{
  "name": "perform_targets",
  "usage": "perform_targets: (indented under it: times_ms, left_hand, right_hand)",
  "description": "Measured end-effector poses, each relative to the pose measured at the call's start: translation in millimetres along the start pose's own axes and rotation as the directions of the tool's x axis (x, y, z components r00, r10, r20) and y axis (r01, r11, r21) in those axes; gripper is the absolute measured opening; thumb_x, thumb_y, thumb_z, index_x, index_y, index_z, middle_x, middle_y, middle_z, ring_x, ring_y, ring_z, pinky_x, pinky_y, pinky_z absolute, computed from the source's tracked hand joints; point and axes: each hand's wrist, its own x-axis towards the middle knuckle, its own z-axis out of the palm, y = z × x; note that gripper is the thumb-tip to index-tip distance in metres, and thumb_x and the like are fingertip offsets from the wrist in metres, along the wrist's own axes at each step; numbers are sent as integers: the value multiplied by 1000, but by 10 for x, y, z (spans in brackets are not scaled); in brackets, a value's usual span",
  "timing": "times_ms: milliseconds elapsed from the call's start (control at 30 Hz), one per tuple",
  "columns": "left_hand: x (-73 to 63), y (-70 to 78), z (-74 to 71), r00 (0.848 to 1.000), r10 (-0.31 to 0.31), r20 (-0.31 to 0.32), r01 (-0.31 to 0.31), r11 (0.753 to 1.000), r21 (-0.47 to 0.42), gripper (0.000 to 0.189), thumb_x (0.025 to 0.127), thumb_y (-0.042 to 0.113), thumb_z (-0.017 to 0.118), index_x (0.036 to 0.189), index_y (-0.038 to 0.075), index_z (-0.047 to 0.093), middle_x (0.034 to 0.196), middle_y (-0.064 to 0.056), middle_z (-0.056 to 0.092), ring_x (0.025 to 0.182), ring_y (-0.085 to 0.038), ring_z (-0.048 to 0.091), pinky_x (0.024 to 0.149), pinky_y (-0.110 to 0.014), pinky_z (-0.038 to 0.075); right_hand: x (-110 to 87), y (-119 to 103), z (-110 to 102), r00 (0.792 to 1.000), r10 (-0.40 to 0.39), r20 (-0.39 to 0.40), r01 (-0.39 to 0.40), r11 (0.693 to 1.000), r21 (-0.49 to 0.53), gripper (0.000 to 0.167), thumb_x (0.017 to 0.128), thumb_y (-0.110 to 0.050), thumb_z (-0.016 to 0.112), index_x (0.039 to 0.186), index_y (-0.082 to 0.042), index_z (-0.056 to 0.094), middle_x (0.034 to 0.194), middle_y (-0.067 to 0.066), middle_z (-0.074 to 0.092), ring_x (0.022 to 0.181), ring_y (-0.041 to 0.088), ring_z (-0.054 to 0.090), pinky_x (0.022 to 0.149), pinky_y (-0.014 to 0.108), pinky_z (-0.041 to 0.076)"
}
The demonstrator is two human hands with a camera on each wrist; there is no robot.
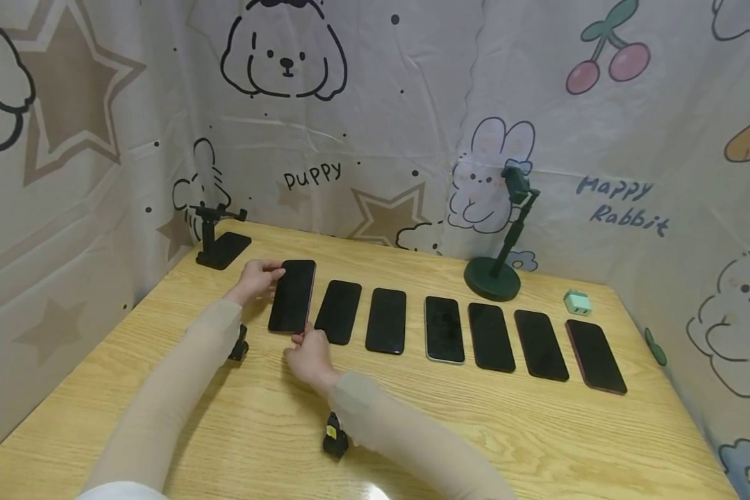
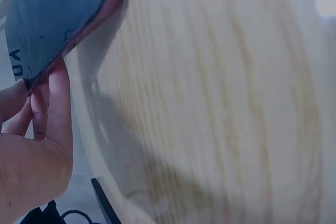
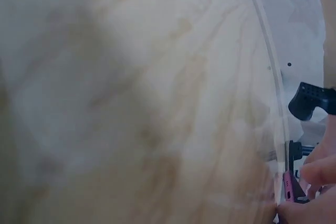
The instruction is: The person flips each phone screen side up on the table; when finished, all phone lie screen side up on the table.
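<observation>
A black-screened smartphone [image 1: 292,297] with a pink edge is at the left end of a row of phones, raised and tilted in the head view. My left hand [image 1: 256,280] pinches its left edge near the top; in the left wrist view, the thumb lies on the screen side and the fingers [image 2: 59,98] behind. At the lower right corner, my right hand [image 1: 312,360] holds the same phone between thumb and fingertips. The pink bottom edge [image 3: 288,186] shows at the lower right of the right wrist view. Just right of it lies another dark phone [image 1: 339,312].
Several more phones, starting with one dark phone [image 1: 386,321], lie face up across the wooden table [image 1: 537,444]. A black phone stand [image 1: 225,250] stands back left. Behind the row are a dark green stand [image 1: 492,278] and a mint charger [image 1: 578,302]. Printed curtains surround the table.
</observation>
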Motion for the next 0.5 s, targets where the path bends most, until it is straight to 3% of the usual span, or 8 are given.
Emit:
perform_targets:
  times_ms: [67,167,233,500]
  left_hand:
    - [-3,25,5,1000,-2,-6,2,1000,6,43,102,16,44,140,-4,43,136,-26,48,101,-23,54,64,-20,50]
    - [-13,60,20,1000,-2,-16,2,1000,21,42,102,15,44,139,-4,44,135,-26,48,103,-26,53,63,-20,47]
    - [-23,72,32,1000,6,-29,-5,999,48,41,102,14,45,138,-5,45,135,-26,49,106,-27,54,62,-20,47]
    - [9,29,84,997,16,-69,-8,993,118,39,101,13,46,135,-6,49,133,-27,52,110,-32,55,60,-19,44]
  right_hand:
    - [-9,-6,5,1000,-4,11,4,1000,-15,68,86,-2,60,142,15,27,129,23,52,81,12,49,75,25,45]
    - [-21,-18,3,1000,-21,7,22,998,-62,70,84,-4,63,142,15,30,130,24,46,103,16,50,86,27,46]
    - [-28,-27,-8,999,-30,12,31,996,-80,69,84,-5,64,142,14,31,129,24,47,107,20,49,88,29,45]
    - [-38,-26,-53,999,-3,53,7,997,-79,68,88,-7,64,145,9,30,131,20,47,92,13,50,79,27,44]
